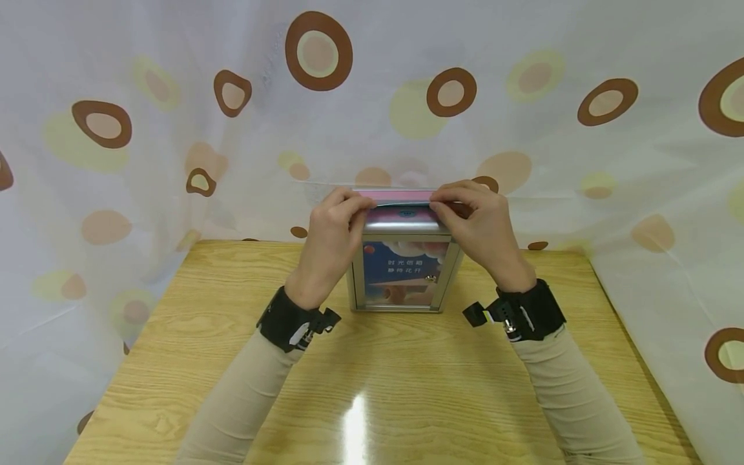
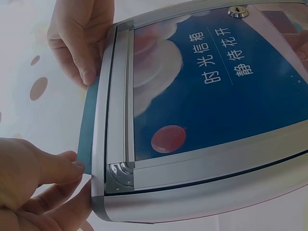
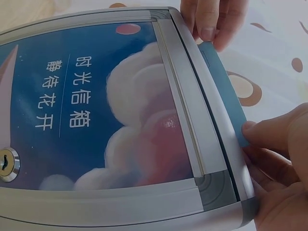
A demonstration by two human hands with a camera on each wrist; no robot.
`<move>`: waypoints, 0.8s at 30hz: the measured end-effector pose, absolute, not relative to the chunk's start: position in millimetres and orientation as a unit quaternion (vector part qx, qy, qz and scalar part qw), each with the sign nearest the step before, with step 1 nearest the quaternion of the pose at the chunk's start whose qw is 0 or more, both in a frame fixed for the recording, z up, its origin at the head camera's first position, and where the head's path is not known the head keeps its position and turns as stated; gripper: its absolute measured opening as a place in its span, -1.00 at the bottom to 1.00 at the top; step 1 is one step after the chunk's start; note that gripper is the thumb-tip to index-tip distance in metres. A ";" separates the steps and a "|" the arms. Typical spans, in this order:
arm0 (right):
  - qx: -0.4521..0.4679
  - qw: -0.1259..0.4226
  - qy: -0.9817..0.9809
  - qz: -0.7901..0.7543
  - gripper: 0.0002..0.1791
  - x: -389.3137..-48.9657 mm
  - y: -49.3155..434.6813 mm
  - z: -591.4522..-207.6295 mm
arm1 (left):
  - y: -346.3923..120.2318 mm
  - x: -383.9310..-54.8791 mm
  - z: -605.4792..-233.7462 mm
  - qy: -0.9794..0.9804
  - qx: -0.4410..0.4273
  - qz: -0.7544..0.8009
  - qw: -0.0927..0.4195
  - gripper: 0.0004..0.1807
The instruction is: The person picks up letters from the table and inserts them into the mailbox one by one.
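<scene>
A mailbox with a silver frame, a printed blue front and a key lock stands upright on the table. Along its top edge sticks up a thin, flat teal piece, like an envelope or card; how far it reaches into the box is hidden. My left hand pinches its left end between thumb and fingers. At the other end my right hand pinches it the same way, fingers close to the box top. In the right wrist view, the right thumb presses on the teal face.
The wooden table extends in front of and on both sides of the mailbox. Behind it hangs a white curtain with brown and yellow ring shapes, which also runs along the left and right sides.
</scene>
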State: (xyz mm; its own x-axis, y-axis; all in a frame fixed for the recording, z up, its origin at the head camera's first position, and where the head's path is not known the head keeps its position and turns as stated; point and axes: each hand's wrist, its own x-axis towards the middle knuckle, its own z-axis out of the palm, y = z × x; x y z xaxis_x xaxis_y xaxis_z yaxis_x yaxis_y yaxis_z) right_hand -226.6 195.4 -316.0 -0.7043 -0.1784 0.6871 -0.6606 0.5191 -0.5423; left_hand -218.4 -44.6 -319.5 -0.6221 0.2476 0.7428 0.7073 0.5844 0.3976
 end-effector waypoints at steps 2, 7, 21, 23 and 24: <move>0.254 0.287 -0.823 0.418 -0.91 -226.9 195.1 -316.5 | -44.6 -218.9 -319.6 -0.830 -0.287 -0.353 0.323 -0.85; 0.250 0.285 -0.826 0.417 -0.91 -227.4 194.8 -316.8 | -44.3 -219.6 -318.8 -0.832 -0.285 -0.352 0.321 -0.85; 0.241 0.271 -0.837 0.410 -0.91 -227.8 195.3 -316.8 | -43.8 -220.5 -319.0 -0.838 -0.281 -0.350 0.312 -0.83; 0.239 0.271 -0.840 0.405 -0.90 -228.0 195.3 -316.3 | -43.3 -221.1 -319.0 -0.838 -0.280 -0.350 0.312 -0.83; 0.238 0.270 -0.841 0.404 -0.90 -228.0 195.3 -316.1 | -43.0 -221.3 -319.0 -0.838 -0.279 -0.349 0.312 -0.83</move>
State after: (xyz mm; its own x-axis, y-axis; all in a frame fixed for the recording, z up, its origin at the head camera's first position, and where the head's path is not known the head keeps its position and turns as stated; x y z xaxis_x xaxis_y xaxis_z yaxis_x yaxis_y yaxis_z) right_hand -228.0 195.3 -316.1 -0.7410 -0.1820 0.6463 -0.6185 0.5598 -0.5515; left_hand -221.3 -43.0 -319.0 -0.6490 0.2496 0.7187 0.6862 0.6000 0.4113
